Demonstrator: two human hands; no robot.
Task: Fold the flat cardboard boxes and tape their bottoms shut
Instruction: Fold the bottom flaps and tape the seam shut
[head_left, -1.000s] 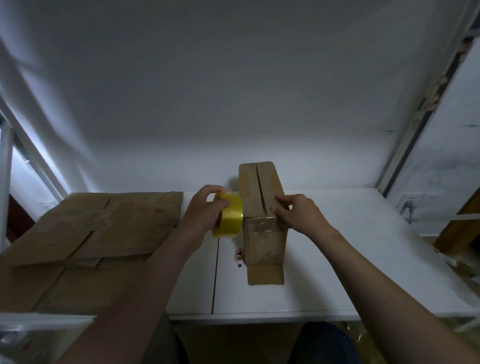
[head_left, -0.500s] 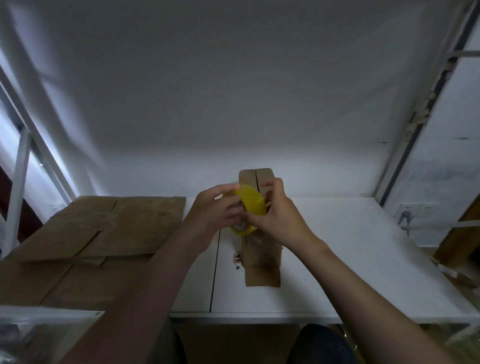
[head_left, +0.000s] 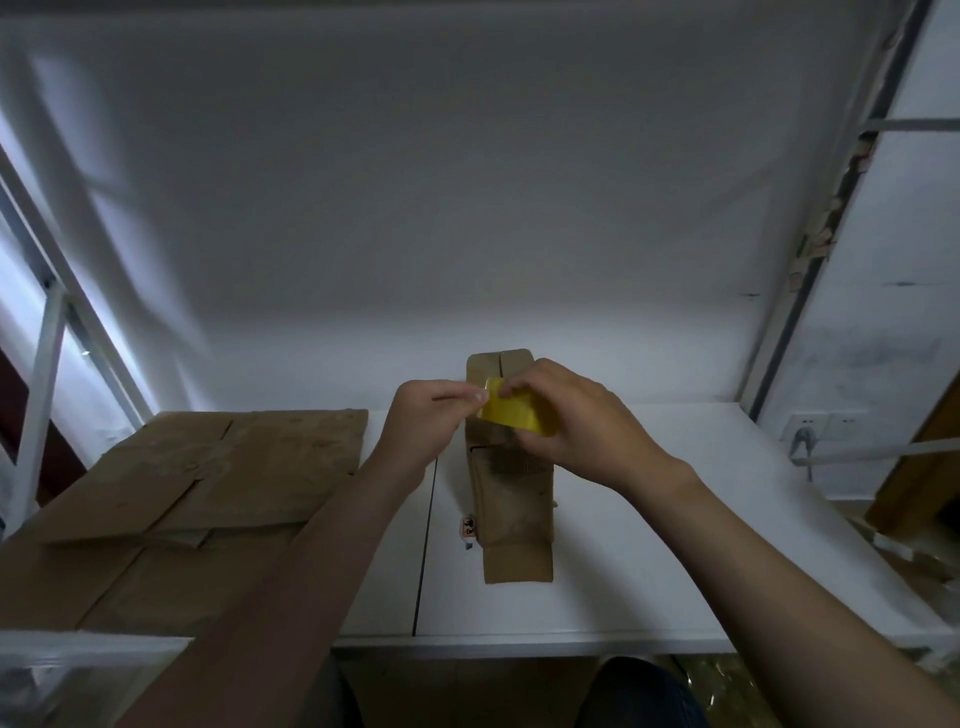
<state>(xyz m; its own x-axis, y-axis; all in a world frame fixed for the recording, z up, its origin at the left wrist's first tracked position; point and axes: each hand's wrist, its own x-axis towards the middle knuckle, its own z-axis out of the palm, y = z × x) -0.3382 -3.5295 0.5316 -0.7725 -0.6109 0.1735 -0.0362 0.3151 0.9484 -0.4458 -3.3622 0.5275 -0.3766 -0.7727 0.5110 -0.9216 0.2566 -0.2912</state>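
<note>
A: Box position?

B: Folded cardboard box (head_left: 514, 499) at mid-bench (head_left: 649, 545), long axis running near to far. A seam between two flaps shows at the far end; one flap lies flat on the bench at the near end.

A: Tape?

B: Yellow tape roll (head_left: 514, 415) held in the air over the far half of the box, between both hands. Whether it touches the box, cannot tell.

A: Right hand (head_left: 576, 421)?

B: Fingers (head_left: 524, 387) curled round the roll from the right, thumb side underneath, gripping it.

A: Left hand (head_left: 426, 421)?

B: Fingers (head_left: 462, 397) pressed together with the thumb, pinching the roll's left edge. Whether a loose tape end is caught there is too small to tell.

A: Other stock?

B: Flat cardboard sheets (head_left: 208, 467) overlapped on the left of the bench, well apart from the box. A small white item with a dark mark (head_left: 469, 530) lies just beside the box's left side, near a seam in the bench top. Too blurred to identify.

A: Surroundings?

B: White wall behind. Wall socket (head_left: 826, 422) with a plug in it beyond the bench's far right corner.
</note>
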